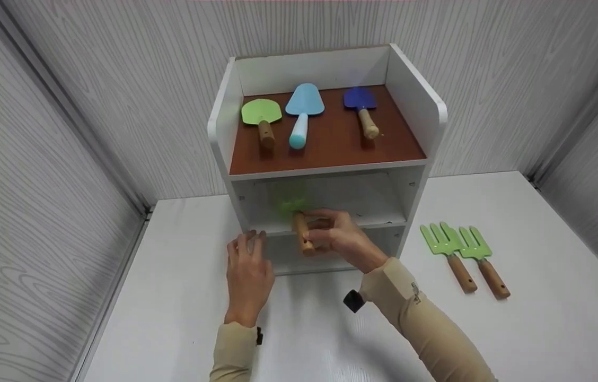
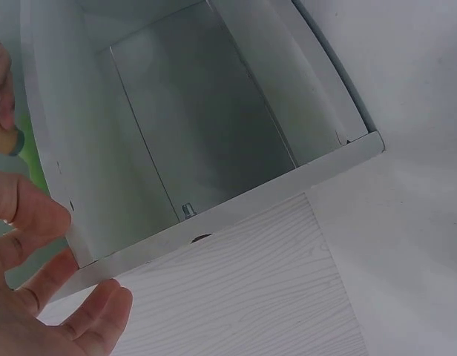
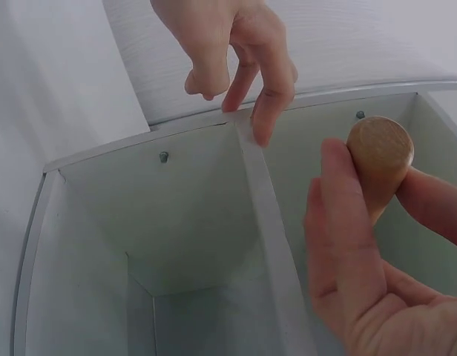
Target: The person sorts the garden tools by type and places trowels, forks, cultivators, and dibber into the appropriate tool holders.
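A wooden-handled green hand fork (image 1: 302, 233) is in my right hand (image 1: 341, 237), thumb and fingers pinching its handle at the front of the middle shelf (image 1: 373, 207). Its green head points into that compartment, blurred in the head view. The round end of the handle (image 3: 382, 144) faces the right wrist camera. My left hand (image 1: 248, 276) rests its fingertips on the left front edge of the white shelf unit (image 1: 219, 122), where the middle board meets the side panel. In the left wrist view, its fingers (image 2: 102, 311) lie along that edge.
On the brown top shelf (image 1: 325, 143) lie a green trowel (image 1: 262, 111), a light blue trowel (image 1: 305, 101) and a dark blue trowel (image 1: 360, 99). Two green forks (image 1: 443, 241) with wooden handles lie on the white table (image 1: 532, 339), right of the unit.
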### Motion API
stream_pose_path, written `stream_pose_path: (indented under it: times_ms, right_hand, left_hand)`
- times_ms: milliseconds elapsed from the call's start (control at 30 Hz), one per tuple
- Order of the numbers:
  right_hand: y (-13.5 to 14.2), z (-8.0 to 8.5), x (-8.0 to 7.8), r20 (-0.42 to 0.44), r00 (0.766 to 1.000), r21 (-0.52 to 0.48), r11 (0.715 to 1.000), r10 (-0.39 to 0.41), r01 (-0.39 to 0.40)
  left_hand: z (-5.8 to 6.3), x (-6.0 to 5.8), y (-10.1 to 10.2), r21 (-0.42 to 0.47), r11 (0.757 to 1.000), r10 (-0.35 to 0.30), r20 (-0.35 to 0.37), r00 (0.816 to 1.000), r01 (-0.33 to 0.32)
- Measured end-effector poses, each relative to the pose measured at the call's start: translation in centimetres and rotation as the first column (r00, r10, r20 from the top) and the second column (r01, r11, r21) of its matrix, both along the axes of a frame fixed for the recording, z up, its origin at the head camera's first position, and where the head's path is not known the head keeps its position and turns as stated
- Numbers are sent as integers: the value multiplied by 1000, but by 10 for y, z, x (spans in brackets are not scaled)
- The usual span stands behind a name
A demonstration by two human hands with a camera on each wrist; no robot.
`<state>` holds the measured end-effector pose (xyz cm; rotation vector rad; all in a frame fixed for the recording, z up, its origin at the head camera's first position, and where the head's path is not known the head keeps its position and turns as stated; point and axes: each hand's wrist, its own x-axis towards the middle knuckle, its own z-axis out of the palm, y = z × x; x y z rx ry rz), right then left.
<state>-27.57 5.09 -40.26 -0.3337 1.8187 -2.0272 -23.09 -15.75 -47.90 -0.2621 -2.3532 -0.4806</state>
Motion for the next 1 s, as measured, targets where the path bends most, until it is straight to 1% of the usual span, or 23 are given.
stream_pose_path:
  times_ms: [133,467,533,667,767,900,1000]
  right_hand:
    - [-7,2,-2,10,1000,5,1000,-15,15]
    - [-27,6,-10,-23,1000,98,995,-20,23]
    - [-30,7,-12,-23,1000,109,994,-15,18]
    - [-38,10,-15,-19,999,101,994,36,-34]
    - [-43,11,-16,-24,997,119,991,67,-63]
    - [-48,13,-17,-49,997,168,985,57,-48]
    - [-53,13,-17,-75,996,169,985,47,-34]
  left_hand:
    - [0,0,1,3,1000,0,7,1000,0]
    - [-1,0,-1,-15,1000,8,-3,1000,-8]
    - [0,1,-1,-12,1000,5,0,1000,-5]
    - [0,1,-1,0,1000,1,6,1000,-1]
    - [0,2,0,15,1000,0,24,1000,0]
    - [0,2,0,29,1000,1,45,999,-2]
    - [0,1,0,30,1000,2,36,999,-3]
